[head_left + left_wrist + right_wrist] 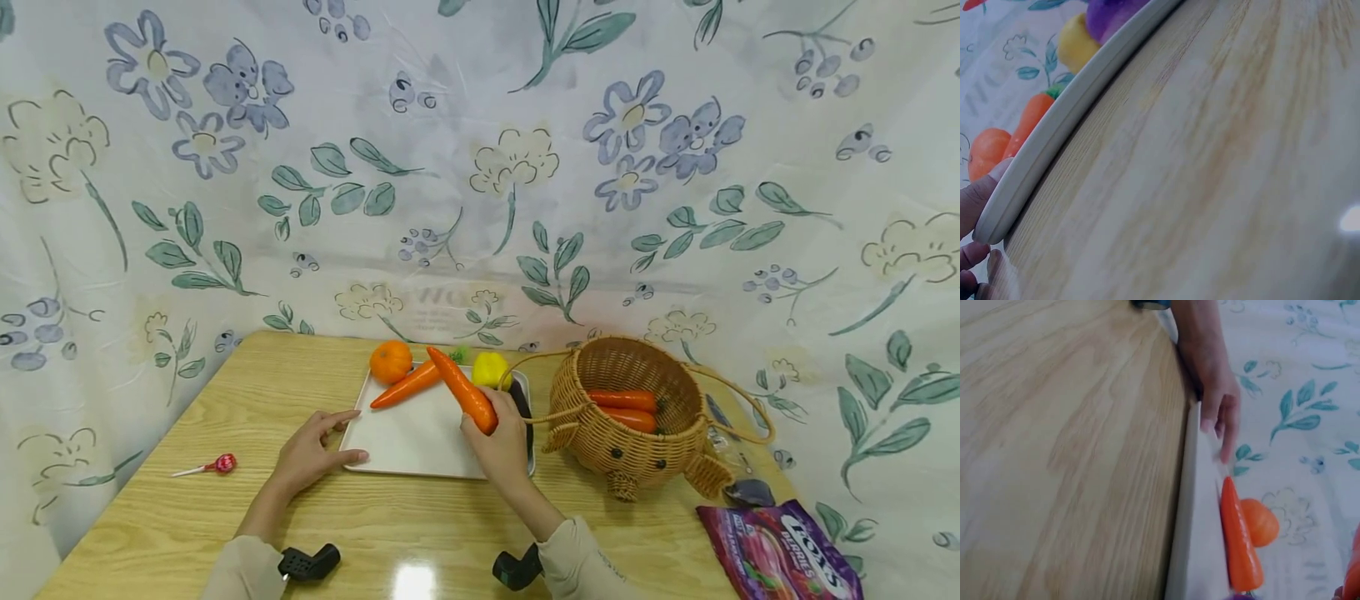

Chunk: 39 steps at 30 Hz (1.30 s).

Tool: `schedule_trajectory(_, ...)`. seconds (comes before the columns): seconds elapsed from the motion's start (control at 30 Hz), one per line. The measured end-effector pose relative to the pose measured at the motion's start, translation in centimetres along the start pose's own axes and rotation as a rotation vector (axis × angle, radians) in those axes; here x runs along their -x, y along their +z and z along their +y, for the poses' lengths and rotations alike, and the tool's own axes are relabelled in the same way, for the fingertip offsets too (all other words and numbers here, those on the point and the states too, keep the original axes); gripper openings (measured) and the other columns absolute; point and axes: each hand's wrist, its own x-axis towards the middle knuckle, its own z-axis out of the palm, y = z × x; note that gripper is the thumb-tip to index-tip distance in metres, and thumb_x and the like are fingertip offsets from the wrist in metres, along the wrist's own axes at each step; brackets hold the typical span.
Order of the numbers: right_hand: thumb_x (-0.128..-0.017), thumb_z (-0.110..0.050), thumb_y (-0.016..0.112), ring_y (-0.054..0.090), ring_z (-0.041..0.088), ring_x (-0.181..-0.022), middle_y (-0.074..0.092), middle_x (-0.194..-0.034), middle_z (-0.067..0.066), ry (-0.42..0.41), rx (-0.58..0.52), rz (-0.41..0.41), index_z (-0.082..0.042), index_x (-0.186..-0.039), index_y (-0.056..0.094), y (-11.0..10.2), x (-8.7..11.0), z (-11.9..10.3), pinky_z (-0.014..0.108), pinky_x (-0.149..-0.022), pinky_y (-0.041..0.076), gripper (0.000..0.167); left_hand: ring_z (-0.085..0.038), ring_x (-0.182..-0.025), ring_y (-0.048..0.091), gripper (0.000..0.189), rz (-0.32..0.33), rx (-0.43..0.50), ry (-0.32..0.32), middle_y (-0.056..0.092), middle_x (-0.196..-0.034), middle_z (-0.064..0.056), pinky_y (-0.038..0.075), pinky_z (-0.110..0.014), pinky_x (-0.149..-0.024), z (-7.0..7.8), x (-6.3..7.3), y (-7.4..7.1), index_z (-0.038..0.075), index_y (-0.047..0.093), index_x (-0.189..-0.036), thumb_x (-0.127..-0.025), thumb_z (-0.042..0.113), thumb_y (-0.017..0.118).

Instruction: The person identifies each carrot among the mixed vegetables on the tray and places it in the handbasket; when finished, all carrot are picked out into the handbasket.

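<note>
My right hand (pixel 498 442) grips the thick end of an orange carrot (pixel 457 383) above the white tray (pixel 408 442). Its tip points up and left, overlapping a second carrot (pixel 405 387) on the tray. With thumb and fingers, my left hand (pixel 311 450) holds the tray's front left corner; in the left wrist view the thumb (pixel 979 194) lies over the rim and other fingers show below it. An orange pumpkin-like fruit (pixel 391 362) sits at the back left, a yellow pepper (pixel 491 369) at the back right, and a dark purple eggplant (pixel 519 398) along the right side, partly hidden.
Right of the tray stands a wicker basket (pixel 592 467) with handles, an animal face and carrots (pixel 626 400) inside. A purple candy bag (pixel 780 550) lies at the front right. A red lollipop (pixel 223 463) is on the left. A patterned cloth (pixel 450 208) hangs behind the table.
</note>
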Motion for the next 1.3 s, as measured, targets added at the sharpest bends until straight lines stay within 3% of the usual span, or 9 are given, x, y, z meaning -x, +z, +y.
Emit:
schedule_trajectory(0.4, -0.082, -0.003, 0.073, 0.055, 0.022, -0.095, 0.064, -0.115, 0.007, -0.048, -0.017, -0.21, -0.014, -0.123, 0.066, -4.9, -0.6, 0.7, 0.037, -0.081, 0.045, 0.043, -0.018, -0.082, 0.041, 0.076, 0.0, -0.015, 0.008, 0.054, -0.108, -0.005, 0.031, -0.031, -0.067, -0.3, -0.3, 0.1, 0.017, 0.059, -0.139, -0.075, 0.052, 0.082)
schedule_trajectory(0.63, -0.083, -0.004, 0.075, 0.055, 0.019, -0.092, 0.064, -0.112, 0.005, -0.076, 0.027, -0.247, -0.017, -0.12, 0.068, -6.4, -0.4, -0.1, 0.034, -0.079, 0.045, 0.041, -0.017, -0.078, 0.04, 0.074, 0.014, -0.014, 0.016, 0.054, -0.104, -0.004, 0.03, -0.029, -0.065, -0.5, -0.2, 0.2, 0.019, 0.06, -0.138, -0.075, 0.051, 0.082)
schedule_trajectory(0.97, -0.081, 0.002, 0.075, 0.057, 0.021, -0.094, 0.064, -0.113, 0.006, -0.091, -0.003, -0.29, -0.016, -0.123, 0.067, -8.4, -0.1, -0.9, 0.03, -0.08, 0.049, 0.046, -0.017, -0.08, 0.04, 0.073, 0.011, -0.007, 0.009, 0.054, -0.106, -0.004, 0.03, -0.03, -0.065, -0.4, 0.0, 0.1, 0.019, 0.06, -0.137, -0.075, 0.05, 0.082)
schedule_trajectory(1.3, -0.08, -0.001, 0.076, 0.055, 0.023, -0.096, 0.063, -0.117, 0.006, -0.129, 0.019, -0.339, -0.016, -0.121, 0.067, -10.8, -1.3, -1.8, 0.035, -0.081, 0.047, 0.045, -0.017, -0.079, 0.04, 0.073, 0.011, -0.004, 0.009, 0.054, -0.105, -0.004, 0.03, -0.03, -0.065, -0.2, 0.0, 0.1, 0.019, 0.06, -0.138, -0.076, 0.049, 0.082)
